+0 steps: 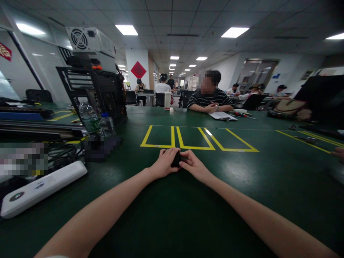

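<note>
Just in front of the yellow tape outlines, a small black object sits between my two hands; its kind is too dark and covered to make out. My left hand is wrapped round it from the left, with the fingers over its top and side. From the right, the thumb and bent fingers of my right hand close in on the same object. Both hands stay low over the green tabletop. Much of the object is hidden behind my fingers.
Yellow tape marks several outlines ahead. On the left lie a white power strip and cables, with a plastic bottle and a black computer case behind. A person sits opposite by a clipboard.
</note>
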A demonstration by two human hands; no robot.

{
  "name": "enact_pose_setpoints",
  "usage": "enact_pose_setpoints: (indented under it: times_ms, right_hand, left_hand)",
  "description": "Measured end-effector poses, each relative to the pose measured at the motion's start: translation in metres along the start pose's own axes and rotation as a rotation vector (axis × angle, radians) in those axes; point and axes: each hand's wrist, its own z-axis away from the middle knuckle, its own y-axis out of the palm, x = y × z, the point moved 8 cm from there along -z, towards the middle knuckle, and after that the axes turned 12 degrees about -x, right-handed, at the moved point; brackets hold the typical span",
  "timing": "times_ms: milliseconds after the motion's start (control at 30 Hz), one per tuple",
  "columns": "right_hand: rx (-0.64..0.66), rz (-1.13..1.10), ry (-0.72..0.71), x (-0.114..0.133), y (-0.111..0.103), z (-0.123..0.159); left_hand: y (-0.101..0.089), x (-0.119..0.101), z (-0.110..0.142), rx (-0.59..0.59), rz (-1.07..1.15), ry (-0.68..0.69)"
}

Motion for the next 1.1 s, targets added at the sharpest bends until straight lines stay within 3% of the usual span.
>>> enact_pose_setpoints:
  times_ms: [200,467,767,967,1100]
  right_hand:
    - [-0.101,0.055,-0.005,-0.004,-0.004,-0.007]
    - [0.019,-0.02,-0.013,-0.002,0.001,-0.002]
    - [-0.074,0.04,0.041,-0.011,-0.007,-0.01]
    - [0.001,0.002,0.016,-0.01,-0.003,-0.006]
    - [-0.017,-0.027,0.009,-0.01,-0.004,-0.005]
  left_hand:
    - [0.0,-0.001,-0.001,0.01,-0.005,-0.011]
    - [-0.001,-0.001,0.0,0.003,-0.017,0.0]
    - [0.0,-0.001,-0.001,0.007,0.001,-0.007]
    - [0.0,0.0,-0.001,0.014,0.005,-0.014]
    - [0.001,0.0,-0.001,0.014,0.001,-0.011]
